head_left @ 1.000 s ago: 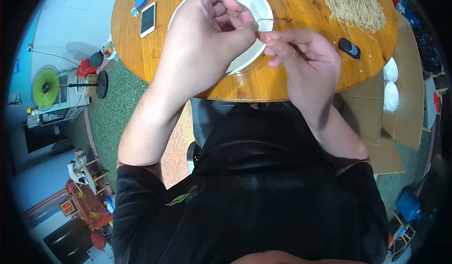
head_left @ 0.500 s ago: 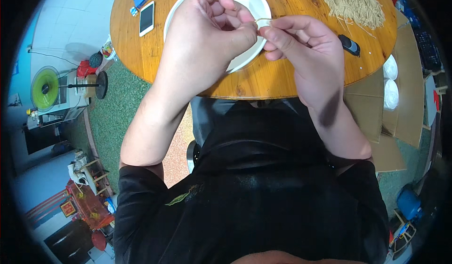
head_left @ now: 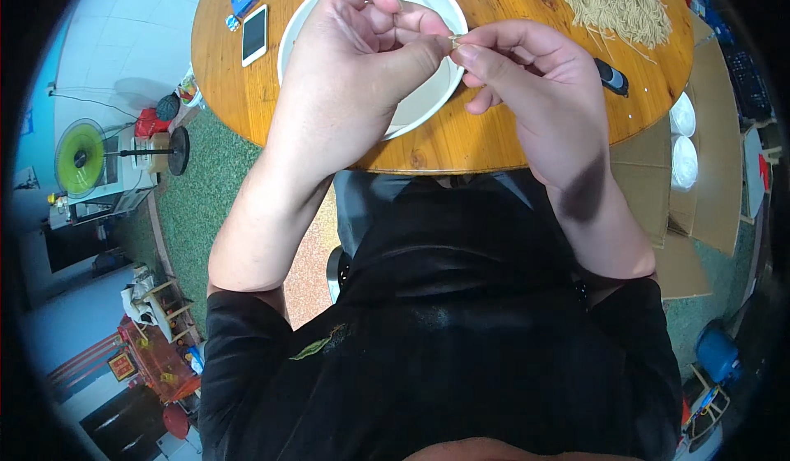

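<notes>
My left hand (head_left: 362,58) and my right hand (head_left: 539,78) meet over the near right side of a white basin (head_left: 424,103). Both are closed, thumb and forefinger pinching a short piece of thin tan cord (head_left: 453,41) where the fingertips come together. Only a small bit of the cord shows between the tips; the fingers cover the rest. On the far right of the table lies a loose heap of similar tan cords (head_left: 613,4). Part of the basin is hidden behind my left hand.
The round wooden table (head_left: 420,158) also holds a white phone (head_left: 255,36), a small blue box (head_left: 243,0) and a dark handheld object (head_left: 611,78) by my right wrist. Cardboard (head_left: 642,185) and white round packs (head_left: 683,163) are at the right. A green fan (head_left: 81,155) stands left.
My fingertips have come closer together, and less of the cord shows between them. The basin appears slightly lower and further left in view.
</notes>
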Demonstrator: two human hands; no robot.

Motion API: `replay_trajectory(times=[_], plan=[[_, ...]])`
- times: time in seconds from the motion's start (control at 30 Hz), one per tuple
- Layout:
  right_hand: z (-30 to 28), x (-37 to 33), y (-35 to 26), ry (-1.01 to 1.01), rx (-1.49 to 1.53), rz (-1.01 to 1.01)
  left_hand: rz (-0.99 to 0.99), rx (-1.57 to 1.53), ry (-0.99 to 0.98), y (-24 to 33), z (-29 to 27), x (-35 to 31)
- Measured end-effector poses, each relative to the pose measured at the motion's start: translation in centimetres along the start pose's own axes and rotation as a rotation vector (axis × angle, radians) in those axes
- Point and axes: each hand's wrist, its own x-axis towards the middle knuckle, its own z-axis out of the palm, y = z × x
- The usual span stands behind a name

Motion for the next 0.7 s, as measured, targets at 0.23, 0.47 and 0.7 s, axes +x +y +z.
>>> replay_trajectory(times=[0.23, 0.47, 0.7], plan=[[-0.1, 0.4, -0.9, 0.047, -0.022, 0.102, 0.051, -0.014, -0.038, -0.7, -0.4, 0.1], [-1.4, 1.0, -0.4, -0.048, 0.166, 0.177, 0.197, 0.304, 0.012, 0.3, 1.3, -0.3], [-2.1, 0.9, -0.3, -0.074, 0.225, 0.230, 0.109, 0.654, 0.057, 3.0, 2.1, -0.5]])
